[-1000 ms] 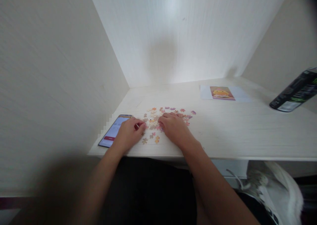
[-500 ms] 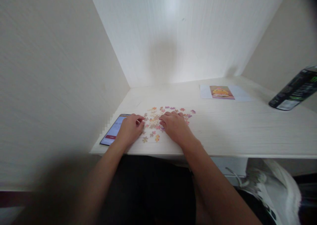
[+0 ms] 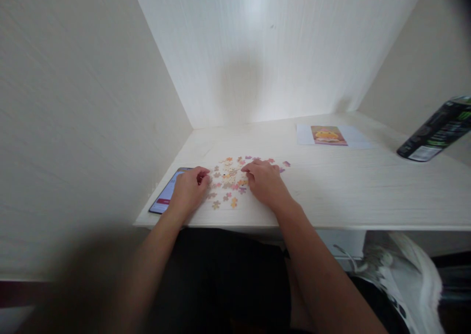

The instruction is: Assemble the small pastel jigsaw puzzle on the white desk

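Note:
Several small jigsaw puzzle pieces [image 3: 216, 205] in yellow, orange, pink, grey and purple lie loosely spread on the white desk. My left hand [image 3: 192, 184] rests at their left edge, partly over the phone, thumb and fingers curled together. Whether a piece is between those fingertips is too small to make out. Over the right side of the pieces lies my right hand [image 3: 265, 179], its index finger and thumb reaching left and slightly apart, and it covers some pieces.
A phone [image 3: 162, 203] with a lit screen lies at the desk's left edge. Toward the back right is a sheet of paper with a picture of a yellow figure [image 3: 328, 135]. A dark can [image 3: 434, 130] stands at the right. Pale panels enclose the desk [image 3: 349, 192].
My right hand has shifted slightly right, uncovering more pieces in the middle. My left hand has drawn a little to the left. The view has tilted slightly.

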{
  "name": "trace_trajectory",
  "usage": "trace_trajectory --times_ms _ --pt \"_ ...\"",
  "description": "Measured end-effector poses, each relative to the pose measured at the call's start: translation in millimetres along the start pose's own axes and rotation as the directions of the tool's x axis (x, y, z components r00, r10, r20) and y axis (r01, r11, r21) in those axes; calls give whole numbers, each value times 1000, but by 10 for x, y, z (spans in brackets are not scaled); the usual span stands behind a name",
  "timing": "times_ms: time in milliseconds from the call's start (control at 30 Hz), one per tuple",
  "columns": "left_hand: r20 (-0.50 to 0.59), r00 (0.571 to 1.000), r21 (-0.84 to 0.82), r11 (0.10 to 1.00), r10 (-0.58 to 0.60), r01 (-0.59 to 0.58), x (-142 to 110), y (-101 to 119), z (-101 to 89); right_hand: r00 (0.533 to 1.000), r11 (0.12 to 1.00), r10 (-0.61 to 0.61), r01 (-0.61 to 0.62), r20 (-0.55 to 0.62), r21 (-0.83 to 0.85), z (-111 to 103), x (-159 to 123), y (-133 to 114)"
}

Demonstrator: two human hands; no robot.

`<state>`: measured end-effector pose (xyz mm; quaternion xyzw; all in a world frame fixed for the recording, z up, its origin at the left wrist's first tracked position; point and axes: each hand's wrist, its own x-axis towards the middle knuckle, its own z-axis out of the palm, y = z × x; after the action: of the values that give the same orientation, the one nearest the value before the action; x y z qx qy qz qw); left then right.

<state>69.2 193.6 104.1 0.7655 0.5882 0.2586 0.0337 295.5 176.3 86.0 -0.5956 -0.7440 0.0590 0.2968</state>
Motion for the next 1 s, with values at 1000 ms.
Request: trace_trajectory --times_ms 1000 --pt "201 957 24 976 209 -218 133 168 118 999 998 48 -47 11 -50 10 3 0"
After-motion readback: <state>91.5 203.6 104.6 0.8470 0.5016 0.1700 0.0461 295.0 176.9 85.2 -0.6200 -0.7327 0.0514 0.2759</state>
